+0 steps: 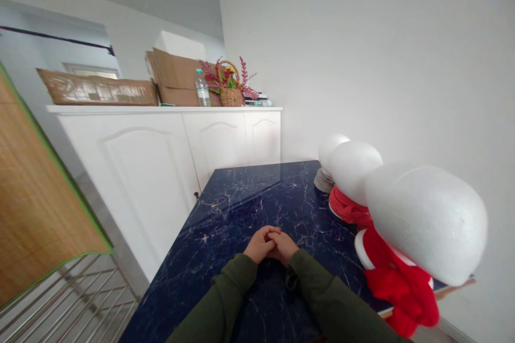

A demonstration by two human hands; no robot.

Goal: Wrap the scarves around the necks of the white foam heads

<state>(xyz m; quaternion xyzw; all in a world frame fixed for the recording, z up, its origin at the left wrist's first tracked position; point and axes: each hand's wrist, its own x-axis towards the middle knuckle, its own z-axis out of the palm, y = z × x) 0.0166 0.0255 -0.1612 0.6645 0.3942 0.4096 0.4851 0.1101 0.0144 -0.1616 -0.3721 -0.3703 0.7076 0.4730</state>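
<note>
My left hand (259, 245) and my right hand (285, 246) are clasped together above the dark blue marbled table (241, 203), fingers folded over one another. Both are closed, and I see nothing held in them. Right of them stand three white foam heads along the table's right side. The nearest foam head (428, 220) has a red scarf (402, 284) round its neck, with an end hanging over the table edge. A red scarf (349, 207) wraps the middle foam head (356, 163). Grey cloth (323, 180) circles the neck of the farthest foam head (332, 147).
A white cabinet (140, 161) stands beyond the table, bearing cardboard boxes (181, 75), a plastic bottle (202, 88) and a wicker flower basket (231, 97). At the left are a wood-patterned panel (40, 187) and a metal rack (88, 289). A white wall (382, 64) borders the right.
</note>
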